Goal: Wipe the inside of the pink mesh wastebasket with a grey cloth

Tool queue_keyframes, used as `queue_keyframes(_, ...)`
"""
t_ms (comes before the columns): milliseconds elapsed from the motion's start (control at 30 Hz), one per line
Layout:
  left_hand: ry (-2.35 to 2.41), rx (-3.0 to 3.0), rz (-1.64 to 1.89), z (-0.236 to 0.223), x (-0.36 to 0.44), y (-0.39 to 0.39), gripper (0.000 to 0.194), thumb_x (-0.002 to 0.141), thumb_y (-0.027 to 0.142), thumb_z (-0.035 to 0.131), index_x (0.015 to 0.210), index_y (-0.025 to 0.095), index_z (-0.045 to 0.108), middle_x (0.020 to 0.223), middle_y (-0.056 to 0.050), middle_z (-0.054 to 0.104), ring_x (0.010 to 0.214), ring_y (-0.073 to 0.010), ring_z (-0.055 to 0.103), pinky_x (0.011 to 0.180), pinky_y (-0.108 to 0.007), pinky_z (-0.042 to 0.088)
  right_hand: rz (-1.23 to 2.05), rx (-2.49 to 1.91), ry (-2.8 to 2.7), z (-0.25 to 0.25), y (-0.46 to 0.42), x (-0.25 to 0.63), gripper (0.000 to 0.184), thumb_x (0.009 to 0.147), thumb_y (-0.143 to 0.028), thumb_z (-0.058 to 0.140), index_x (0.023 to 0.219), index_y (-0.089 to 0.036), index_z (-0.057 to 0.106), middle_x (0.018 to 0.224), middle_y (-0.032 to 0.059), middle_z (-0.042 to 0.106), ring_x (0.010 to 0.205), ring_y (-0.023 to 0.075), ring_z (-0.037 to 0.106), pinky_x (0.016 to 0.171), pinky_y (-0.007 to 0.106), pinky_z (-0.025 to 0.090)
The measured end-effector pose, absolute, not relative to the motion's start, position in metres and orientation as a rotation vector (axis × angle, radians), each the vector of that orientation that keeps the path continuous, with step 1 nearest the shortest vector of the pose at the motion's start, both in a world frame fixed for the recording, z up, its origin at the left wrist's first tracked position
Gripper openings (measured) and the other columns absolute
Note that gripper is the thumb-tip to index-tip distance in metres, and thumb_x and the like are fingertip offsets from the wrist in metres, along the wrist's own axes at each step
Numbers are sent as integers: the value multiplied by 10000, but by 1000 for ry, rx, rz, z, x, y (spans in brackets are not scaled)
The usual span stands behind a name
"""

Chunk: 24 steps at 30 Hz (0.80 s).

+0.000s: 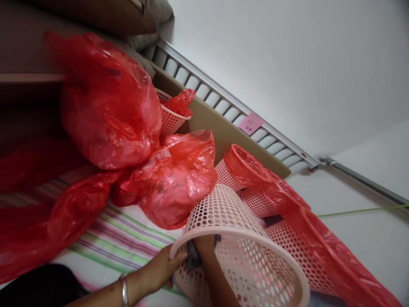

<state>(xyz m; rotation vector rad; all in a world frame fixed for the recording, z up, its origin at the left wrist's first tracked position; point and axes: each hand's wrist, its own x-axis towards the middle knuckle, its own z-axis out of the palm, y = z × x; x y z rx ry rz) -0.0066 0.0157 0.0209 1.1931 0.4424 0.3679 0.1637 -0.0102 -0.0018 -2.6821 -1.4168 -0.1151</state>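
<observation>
A pink perforated plastic wastebasket (220,204) lies tilted in front of me, its mouth toward me. My left hand (163,265), with a silver bangle at the wrist, grips the left side of its rim, thumb over the edge. My right hand (204,246) reaches inside and is closed around a dark grey cloth (193,256), which bulges out on both sides of it. Part of the right hand's fingers is hidden. Just beyond the wastebasket sits a crumpled red plastic bag (179,179).
A larger red bag (110,106) stands at the left. More pink baskets (174,121) with red plastic stand behind, and several at the right lie under red plastic (297,217). Striped fabric (124,232) lies beneath. Along the wall runs a radiator (204,89) with a pink note (251,123).
</observation>
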Motion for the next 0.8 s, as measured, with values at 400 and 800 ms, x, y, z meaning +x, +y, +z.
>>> queue_keyframes(400, 480, 1233, 409, 14, -2, 11, 670, 842, 689, 387, 1135, 116, 574, 762, -76, 706, 552, -172, 646, 383, -180, 435, -426, -2377, -1643, -23, -98, 115, 297, 837, -288, 426, 905, -146, 678, 848, 152, 690, 787, 273, 664, 690, 409, 529)
queue_keyframes(800, 295, 1174, 459, 14, 0, 13, 661, 825, 657, 477, 1245, 157, 578, 996, -100, 730, 835, -273, 684, 812, -413, 549, 286, -2279, -929, 101, -67, 161, 576, 809, -525, 384, 1176, -99, 507, 1230, 184, 564, 1160, 285, 514, 1031, 429, 358)
